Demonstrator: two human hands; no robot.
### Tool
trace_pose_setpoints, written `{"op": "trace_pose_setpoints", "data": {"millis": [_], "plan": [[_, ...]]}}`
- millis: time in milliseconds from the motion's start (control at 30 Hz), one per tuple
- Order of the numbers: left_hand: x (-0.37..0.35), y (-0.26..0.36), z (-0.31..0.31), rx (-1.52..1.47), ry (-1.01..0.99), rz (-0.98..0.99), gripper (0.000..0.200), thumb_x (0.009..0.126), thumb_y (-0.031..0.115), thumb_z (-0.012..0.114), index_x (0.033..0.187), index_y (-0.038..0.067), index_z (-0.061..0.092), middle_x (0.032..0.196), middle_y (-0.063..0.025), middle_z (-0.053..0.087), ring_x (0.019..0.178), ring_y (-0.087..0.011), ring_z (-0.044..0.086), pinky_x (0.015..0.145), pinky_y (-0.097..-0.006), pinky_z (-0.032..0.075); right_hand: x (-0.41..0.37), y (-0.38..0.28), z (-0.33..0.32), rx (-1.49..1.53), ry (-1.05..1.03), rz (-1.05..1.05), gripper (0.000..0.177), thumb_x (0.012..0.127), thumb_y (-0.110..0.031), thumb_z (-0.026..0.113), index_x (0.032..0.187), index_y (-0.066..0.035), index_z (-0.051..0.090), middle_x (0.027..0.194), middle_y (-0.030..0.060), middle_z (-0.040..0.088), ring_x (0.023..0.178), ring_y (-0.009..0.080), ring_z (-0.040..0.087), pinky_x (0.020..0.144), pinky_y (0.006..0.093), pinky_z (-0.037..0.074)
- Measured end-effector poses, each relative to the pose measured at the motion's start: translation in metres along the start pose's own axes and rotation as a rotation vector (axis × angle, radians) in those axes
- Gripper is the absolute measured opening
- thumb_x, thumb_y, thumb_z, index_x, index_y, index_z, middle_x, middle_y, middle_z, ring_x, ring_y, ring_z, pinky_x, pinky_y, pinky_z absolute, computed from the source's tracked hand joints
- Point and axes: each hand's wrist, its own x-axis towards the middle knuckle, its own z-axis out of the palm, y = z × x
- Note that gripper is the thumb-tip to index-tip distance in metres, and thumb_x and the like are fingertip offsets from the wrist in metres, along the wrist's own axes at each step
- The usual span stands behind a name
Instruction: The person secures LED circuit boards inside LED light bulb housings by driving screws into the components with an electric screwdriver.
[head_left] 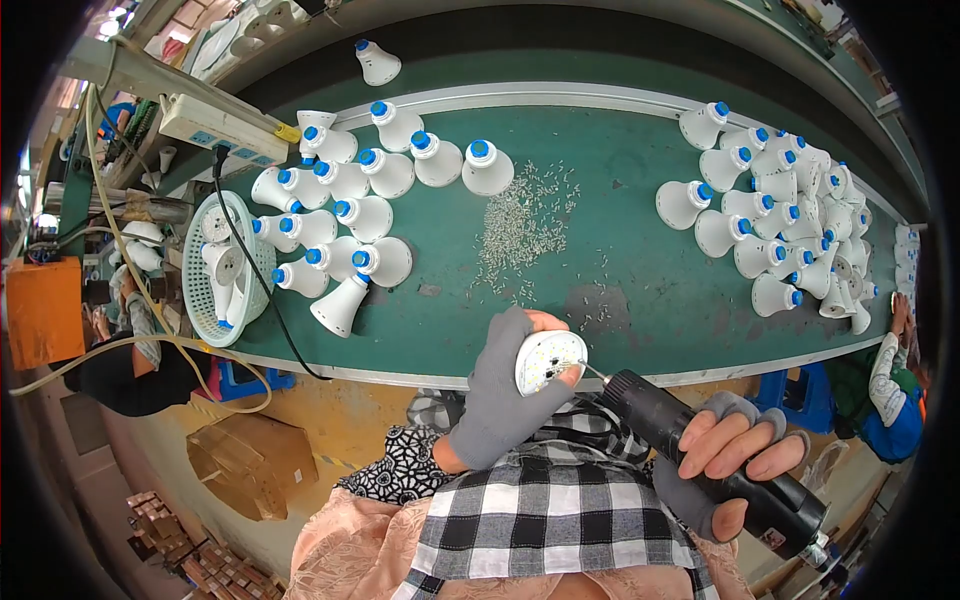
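My left hand (500,385), in a grey fingerless glove, grips a white LED bulb body (551,362) with its round LED board facing my right side. In my right hand (735,460), gloved the same way, is a black electric screwdriver (655,410), fingers wrapped round its barrel. The thin bit points at the LED board close to my left thumb; whether it touches a screw is too small to tell. Beyond my hands, a loose pile of small screws (522,235) lies on the green table (450,305).
White bulb housings with blue caps (388,175) stand at the left, and a denser group (775,215) fills the right. A pale green basket (200,290) holds several bulb parts. Its neighbour is a power strip (222,130) with a black cable (250,260). Other people sit at both sides.
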Motion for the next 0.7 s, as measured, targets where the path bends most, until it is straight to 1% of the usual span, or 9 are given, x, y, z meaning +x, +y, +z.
{"op": "trace_pose_setpoints", "data": {"millis": [167, 267, 367, 467, 533, 567, 600, 667, 700], "plan": [[-0.002, 0.0, 0.002, -0.046, 0.004, 0.0, 0.035, 0.076, 0.015, 0.07, 0.105, 0.005, 0.055, 0.102, -0.0106, 0.053, 0.093, -0.0218, 0.052, 0.082, -0.0327, 0.044, 0.0, 0.005, 0.003, 0.032, 0.038, -0.016, 0.042, 0.077, -0.019, 0.078, 0.09, -0.01, 0.039, 0.067, 0.0053, 0.05, 0.052, 0.0173, 0.058, 0.061, 0.0335, 0.051], [-0.002, -0.005, 0.001, 0.05, -0.034, 0.048, 0.036, 0.077, 0.012, 0.071, 0.108, 0.004, 0.054, 0.105, -0.0085, 0.056, 0.092, -0.0147, 0.057, 0.08, -0.0282, 0.047, 0.003, 0.001, 0.0, 0.001, -0.023, 0.04, 0.04, 0.077, -0.018, 0.077, 0.089, -0.009, 0.04, 0.068, 0.0056, 0.051, 0.051, 0.0176, 0.058, 0.06, 0.0335, 0.052], [-0.001, -0.003, 0.003, -0.041, -0.036, -0.019, 0.036, 0.076, 0.015, 0.071, 0.105, 0.004, 0.055, 0.101, -0.0099, 0.054, 0.096, -0.0207, 0.052, 0.084, -0.0319, 0.044, -0.001, 0.002, 0.008, 0.003, 0.086, 0.066, 0.038, 0.077, -0.016, 0.076, 0.089, -0.009, 0.041, 0.069, 0.0062, 0.053, 0.053, 0.0177, 0.059, 0.061, 0.0331, 0.053], [0.001, 0.001, -0.003, -0.23, -0.154, -0.236, 0.042, 0.076, 0.017, 0.073, 0.111, 0.005, 0.054, 0.105, -0.0085, 0.055, 0.106, -0.0174, 0.052, 0.088, -0.0305, 0.044, 0.008, 0.004, -0.01, 0.086, -0.116, 0.039, 0.037, 0.076, -0.015, 0.075, 0.089, -0.009, 0.041, 0.072, 0.0065, 0.053, 0.055, 0.0175, 0.059, 0.063, 0.0339, 0.053], [0.009, 0.0, -0.015, -0.403, -0.235, -0.337, 0.052, 0.075, 0.018, 0.075, 0.118, 0.005, 0.05, 0.11, -0.0079, 0.054, 0.11, -0.016, 0.051, 0.092, -0.0301, 0.044, 0.021, 0.003, -0.015, 0.125, -0.07, -0.008, 0.043, 0.078, -0.02, 0.079, 0.092, -0.008, 0.04, 0.072, 0.008, 0.056, 0.056, 0.0189, 0.061, 0.058, 0.034, 0.053], [0.012, 0.0, -0.021, -0.489, -0.273, -0.385, 0.056, 0.075, 0.019, 0.076, 0.122, 0.006, 0.048, 0.112, -0.0076, 0.054, 0.113, -0.0154, 0.051, 0.094, -0.0298, 0.044, 0.026, 0.007, -0.008, 0.117, 0.106, -0.08, 0.041, 0.079, -0.021, 0.078, 0.091, -0.009, 0.041, 0.072, 0.0065, 0.055, 0.054, 0.0168, 0.06, 0.055, 0.0302, 0.052], [0.012, -0.002, -0.024, -0.449, -0.266, -0.318, 0.059, 0.075, 0.02, 0.076, 0.124, 0.006, 0.046, 0.113, -0.0078, 0.054, 0.113, -0.0157, 0.051, 0.094, -0.0302, 0.044, 0.03, 0.011, -0.02, 0.159, 0.101, -0.081, 0.036, 0.081, -0.024, 0.074, 0.096, -0.01, 0.044, 0.074, 0.0046, 0.054, 0.057, 0.0167, 0.059, 0.059, 0.0314, 0.05], [0.009, -0.012, -0.029, -0.365, -0.255, -0.188, 0.066, 0.076, 0.022, 0.076, 0.129, 0.006, 0.041, 0.115, -0.008, 0.053, 0.113, -0.0162, 0.052, 0.095, -0.0308, 0.044, 0.039, 0.026, -0.026, 0.093, 0.184, -0.046, 0.033, 0.083, -0.025, 0.069, 0.104, -0.011, 0.047, 0.077, 0.0043, 0.054, 0.062, 0.017, 0.057, 0.066, 0.0338, 0.046], [0.009, -0.021, -0.03, -0.29, -0.261, -0.108, 0.068, 0.077, 0.026, 0.075, 0.13, 0.005, 0.038, 0.116, -0.0091, 0.052, 0.112, -0.0173, 0.053, 0.098, -0.0317, 0.043, 0.042, 0.036, -0.027, 0.052, 0.191, -0.026, 0.031, 0.085, -0.025, 0.065, 0.106, -0.011, 0.048, 0.078, 0.0046, 0.054, 0.064, 0.0175, 0.055, 0.068, 0.0347, 0.044]]}}
